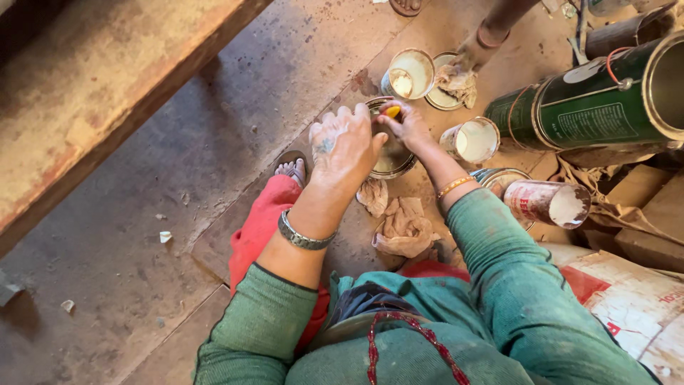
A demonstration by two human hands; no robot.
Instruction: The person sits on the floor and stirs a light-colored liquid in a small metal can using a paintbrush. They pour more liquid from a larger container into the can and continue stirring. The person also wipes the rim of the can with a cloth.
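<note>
Apparently mid-job: the left hand (345, 146) grips the rim of a round metal tin (392, 160), the right hand (406, 125) pinches a small yellow-orange object (392, 111) inside it; the crumpled tan rags (402, 227) lie near.

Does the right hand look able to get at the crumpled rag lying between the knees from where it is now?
Probably yes. The right hand is pinching a small yellow thing over the round tin, and the rag lies uncovered just below that forearm.
</note>
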